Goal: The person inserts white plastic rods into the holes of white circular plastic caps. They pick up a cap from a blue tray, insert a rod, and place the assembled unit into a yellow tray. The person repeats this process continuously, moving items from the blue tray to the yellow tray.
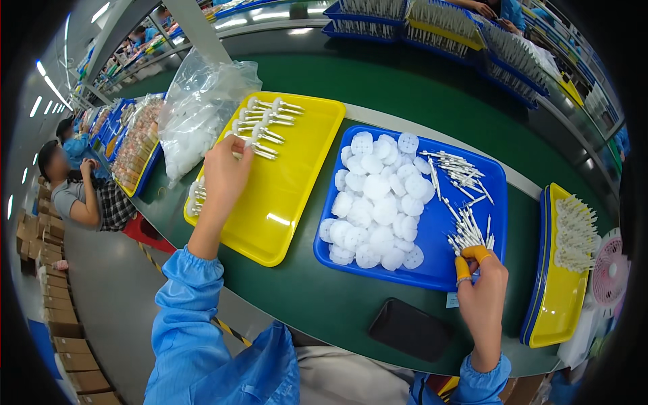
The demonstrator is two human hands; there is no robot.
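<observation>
"How do the left hand's (226, 169) fingers stand?"

"Narrow, at the near edge of the pieces (269, 116) on the yellow tray (287, 169). I can't tell whether they grip one."

"And the right hand (484, 287)?"

"Thumb and finger, in yellow cots (463, 269), are close together at the near end of the sticks (468, 228) in the blue tray (435, 253). Whether they hold one, I can't tell."

"The discs (378, 202)?"

"Same tray, left of those fingers. The phone (412, 329) lies nearer the body, also to their left."
</observation>
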